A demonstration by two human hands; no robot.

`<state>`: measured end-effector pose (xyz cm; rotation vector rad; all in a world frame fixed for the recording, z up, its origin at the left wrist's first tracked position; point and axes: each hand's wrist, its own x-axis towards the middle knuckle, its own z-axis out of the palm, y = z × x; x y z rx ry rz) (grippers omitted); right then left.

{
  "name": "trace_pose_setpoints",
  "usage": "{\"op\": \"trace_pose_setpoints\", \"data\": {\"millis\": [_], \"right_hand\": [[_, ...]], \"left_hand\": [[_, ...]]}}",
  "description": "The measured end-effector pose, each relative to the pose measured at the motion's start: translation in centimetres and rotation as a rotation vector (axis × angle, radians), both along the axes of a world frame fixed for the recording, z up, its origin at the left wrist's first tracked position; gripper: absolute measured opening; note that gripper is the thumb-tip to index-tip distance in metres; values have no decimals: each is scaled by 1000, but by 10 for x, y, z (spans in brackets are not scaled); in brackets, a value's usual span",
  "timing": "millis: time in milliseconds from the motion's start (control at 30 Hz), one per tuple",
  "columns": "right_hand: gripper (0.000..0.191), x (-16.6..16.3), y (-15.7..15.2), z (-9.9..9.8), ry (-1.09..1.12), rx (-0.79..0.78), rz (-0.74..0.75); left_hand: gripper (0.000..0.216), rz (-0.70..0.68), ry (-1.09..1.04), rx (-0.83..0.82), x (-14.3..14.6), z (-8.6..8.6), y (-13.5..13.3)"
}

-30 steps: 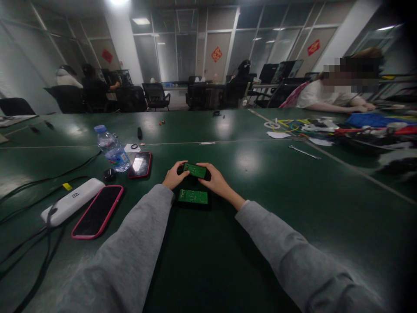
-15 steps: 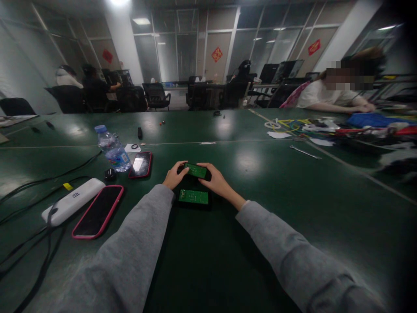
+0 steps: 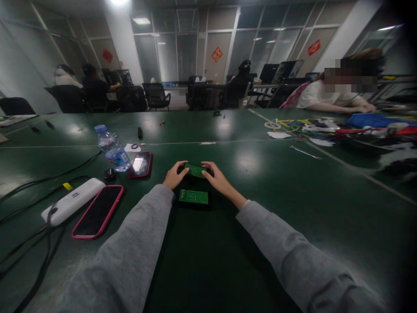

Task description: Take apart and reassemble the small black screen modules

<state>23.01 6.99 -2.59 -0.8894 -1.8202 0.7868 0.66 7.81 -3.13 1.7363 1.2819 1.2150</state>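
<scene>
Power bank: white, far left on the table, with a cable at its near end; it has not moved.
Pink phone: lies face up just right of the power bank, screen dark, in the same place as a second ago.
Bottle: clear plastic, stands beyond them, with the red phone just to its right.
Left hand: closed on the left end of the far board, thumb on top, as it was half a second ago.
Far board: green, held between both hands just above the table, long edge running left to right.
Near board: green, flat on the table between the wrists; neither hand touches it.
Right hand: this is the change. Half a second ago it curled round the far board's right end; now its fingers are stretched out, with the tips on that end. I cannot tell whether it still pinches.
Meaning: the far board now seems to rest mostly in the left hand, with the right hand's hold looser.
Co-worker: far right, arms on the table among wires, well apart.
</scene>
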Motion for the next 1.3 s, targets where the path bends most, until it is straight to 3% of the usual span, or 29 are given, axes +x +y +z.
{"op": "trace_pose_setpoints", "data": {"millis": [433,767,900,1133,1300], "right_hand": [[33,-1,-3,5,-89,18,6],[32,-2,-7,7,-30,37,-10],[32,-2,-6,7,-6,44,-51],[31,-2,-13,14,-164,268,-266],[51,-4,-20,17,-362,387,-272]], "left_hand": [[37,-17,-33,6,1,-1,1],[36,-50,-81,20,3,5,-3],[37,8,-81,35,5,7,-5],[43,67,-40,35,4,5,-4],[41,67,-42,28,3,3,-3]]}}
